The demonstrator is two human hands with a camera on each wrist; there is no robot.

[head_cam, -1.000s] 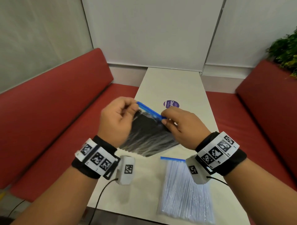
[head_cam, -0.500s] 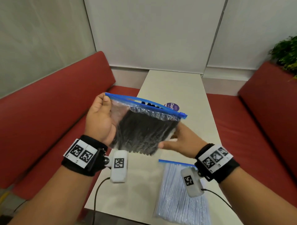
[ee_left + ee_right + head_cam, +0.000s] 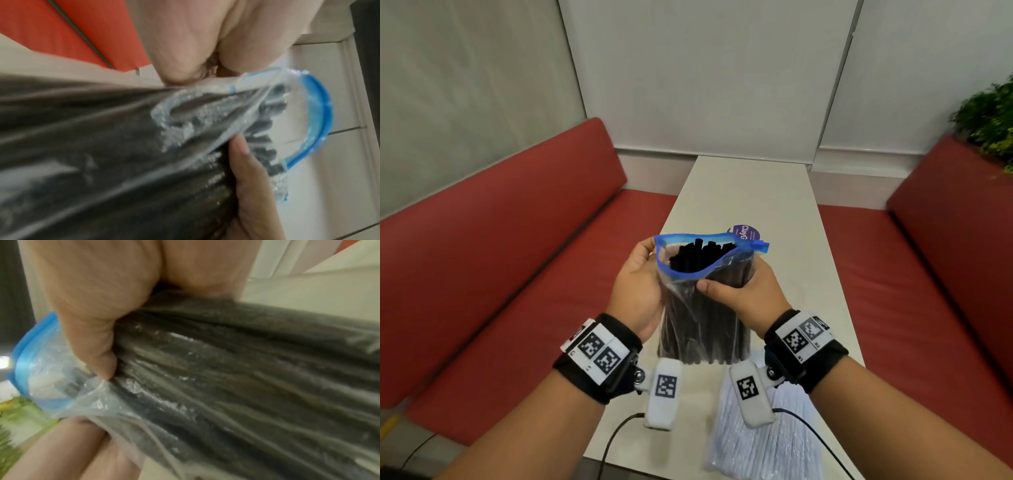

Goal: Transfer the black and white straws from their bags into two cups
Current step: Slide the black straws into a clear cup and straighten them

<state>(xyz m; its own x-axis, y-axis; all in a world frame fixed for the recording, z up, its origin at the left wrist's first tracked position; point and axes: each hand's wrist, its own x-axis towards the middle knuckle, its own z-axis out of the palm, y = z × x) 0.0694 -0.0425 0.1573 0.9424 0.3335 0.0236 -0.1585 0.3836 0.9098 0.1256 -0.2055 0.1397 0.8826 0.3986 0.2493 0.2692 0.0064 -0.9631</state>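
Both hands (image 3: 643, 291) now hold bag (image 3: 702, 329) upright, open.

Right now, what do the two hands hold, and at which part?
Both hold the bag of black straws, upright and open. The left hand grips its left side near the top; the right hand grips its right side, thumb across the front.

Two straw bags (image 3: 705, 308) (image 3: 763, 445), perhaps dozens of straws each.
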